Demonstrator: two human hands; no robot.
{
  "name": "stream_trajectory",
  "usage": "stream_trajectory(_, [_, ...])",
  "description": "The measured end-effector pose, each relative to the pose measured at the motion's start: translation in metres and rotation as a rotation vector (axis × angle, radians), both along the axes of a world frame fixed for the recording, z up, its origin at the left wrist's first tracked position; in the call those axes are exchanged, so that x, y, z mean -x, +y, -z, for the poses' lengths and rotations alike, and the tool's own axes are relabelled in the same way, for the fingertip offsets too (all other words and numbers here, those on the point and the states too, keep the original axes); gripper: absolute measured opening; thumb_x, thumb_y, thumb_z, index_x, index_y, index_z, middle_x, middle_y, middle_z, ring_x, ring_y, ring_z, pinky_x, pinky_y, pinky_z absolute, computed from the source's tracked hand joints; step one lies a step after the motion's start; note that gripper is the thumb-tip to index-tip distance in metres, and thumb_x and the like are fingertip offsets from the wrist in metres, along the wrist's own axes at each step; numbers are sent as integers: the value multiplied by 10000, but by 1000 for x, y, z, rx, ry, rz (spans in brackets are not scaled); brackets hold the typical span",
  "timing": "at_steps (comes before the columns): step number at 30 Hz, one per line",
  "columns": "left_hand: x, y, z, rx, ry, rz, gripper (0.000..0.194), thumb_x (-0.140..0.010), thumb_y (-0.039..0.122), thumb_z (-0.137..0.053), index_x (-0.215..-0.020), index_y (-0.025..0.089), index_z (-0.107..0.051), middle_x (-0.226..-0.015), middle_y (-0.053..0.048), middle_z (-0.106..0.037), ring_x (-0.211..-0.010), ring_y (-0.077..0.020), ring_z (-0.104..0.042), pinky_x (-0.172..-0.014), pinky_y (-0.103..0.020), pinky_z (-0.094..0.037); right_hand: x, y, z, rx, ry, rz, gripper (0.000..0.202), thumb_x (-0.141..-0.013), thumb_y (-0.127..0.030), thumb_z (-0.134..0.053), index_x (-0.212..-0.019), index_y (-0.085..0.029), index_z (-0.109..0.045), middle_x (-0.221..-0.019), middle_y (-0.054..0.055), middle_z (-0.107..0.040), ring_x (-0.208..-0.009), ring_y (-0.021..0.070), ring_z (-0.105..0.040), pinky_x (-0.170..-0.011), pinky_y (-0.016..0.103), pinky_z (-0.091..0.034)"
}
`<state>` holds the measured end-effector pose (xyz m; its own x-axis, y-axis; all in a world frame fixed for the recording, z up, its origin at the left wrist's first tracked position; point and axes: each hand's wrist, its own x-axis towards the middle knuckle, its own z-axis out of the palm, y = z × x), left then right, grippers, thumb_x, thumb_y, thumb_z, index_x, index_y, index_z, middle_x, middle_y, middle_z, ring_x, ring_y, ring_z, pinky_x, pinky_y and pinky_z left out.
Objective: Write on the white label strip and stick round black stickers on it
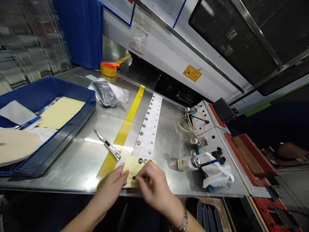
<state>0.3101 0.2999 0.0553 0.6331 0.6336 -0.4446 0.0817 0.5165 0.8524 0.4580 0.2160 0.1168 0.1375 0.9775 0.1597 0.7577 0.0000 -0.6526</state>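
My left hand (112, 183) grips the left edge of a pale yellow sticker sheet (131, 163), thumb on top. Round black stickers with white print show along the sheet's top edge. Over the sheet's right part, my right hand (155, 183) is closed in a pinch, with a small dark round sticker (134, 177) at its fingertips; whether it is off the sheet I cannot tell. Just beyond lies a long strip of white labels (145, 130), with a row of round black stickers along its left side. A utility knife (107, 144) rests to the left, across a yellow tape line.
A blue bin (79, 119) with yellow sheets and a beige disc stands left. Behind are a plastic-wrapped device (105, 91) and a tape roll (108, 69). On the right are a small pump-top bottle (187, 163), a white cloth (217, 172) and a fixture with tubing (200, 124).
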Motion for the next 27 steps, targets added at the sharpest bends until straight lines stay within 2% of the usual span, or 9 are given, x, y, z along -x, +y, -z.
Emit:
stream_trajectory(2, [2, 0, -1, 49, -58, 91, 362, -790, 481, -698, -1019, 201, -724, -908, -54, -770, -853, -271, -690, -769, -324, -528, -16, 16, -5, 63, 131, 128, 100, -920, -203, -558, -833, -202, -608, -830, 19, -608, -737, 147, -573, -665, 265, -470])
stream_trajectory(4, [4, 0, -1, 65, -84, 185, 346, -775, 482, -718, -969, 197, -746, -871, -53, -771, -841, -268, -691, -751, -309, -522, -30, 35, -3, 149, 182, 211, 90, -905, -194, -590, -821, -193, -625, -848, 14, -628, -751, 141, -586, -684, 260, -478])
stream_trajectory(9, [10, -1, -6, -31, -60, 304, 242, -749, 422, -718, -781, 186, -761, -798, -50, -749, -812, -280, -680, -715, -311, -525, -36, 71, 26, 330, 218, 209, 107, -847, -118, -636, -759, -176, -653, -750, -6, -655, -663, 125, -580, -627, 238, -469])
stream_trajectory(14, [10, -1, -12, -77, -43, 294, 186, -725, 372, -708, -708, 189, -736, -751, -43, -724, -807, -289, -675, -715, -326, -536, -29, 77, 43, 360, 177, 234, 105, -842, -124, -639, -757, -179, -667, -739, -7, -670, -665, 126, -588, -638, 237, -460])
stream_trajectory(21, [9, 0, -13, -93, -57, 311, 198, -734, 381, -698, -710, 187, -730, -752, -48, -713, -817, -290, -667, -744, -342, -538, -22, 78, 42, 347, 31, 257, 102, -836, -151, -674, -743, -192, -663, -822, 15, -677, -766, 157, -616, -716, 264, -457])
stream_trajectory(23, [10, 1, -11, -95, -65, 318, 209, -746, 390, -692, -738, 185, -730, -779, -54, -717, -835, -294, -664, -754, -346, -535, -20, 77, 39, 339, -13, 279, 33, -826, -164, -692, -814, -188, -672, -864, 42, -684, -805, 191, -630, -754, 301, -465])
stream_trajectory(24, [10, 0, -10, -102, -68, 325, 218, -755, 396, -684, -752, 183, -727, -793, -57, -717, -845, -295, -662, -759, -346, -532, -20, 77, 38, 328, -58, 303, 104, -814, -197, -718, -907, -181, -676, -905, 64, -689, -838, 218, -636, -777, 328, -470])
stream_trajectory(27, [11, -1, -6, -139, -58, 351, 260, -800, 425, -643, -783, 174, -706, -831, -64, -705, -875, -295, -651, -774, -346, -515, -22, 72, 37, 253, -302, 402, 634, -739, -415, -817, -1248, -127, -573, -1101, 161, -666, -1026, 324, -613, -888, 434, -459])
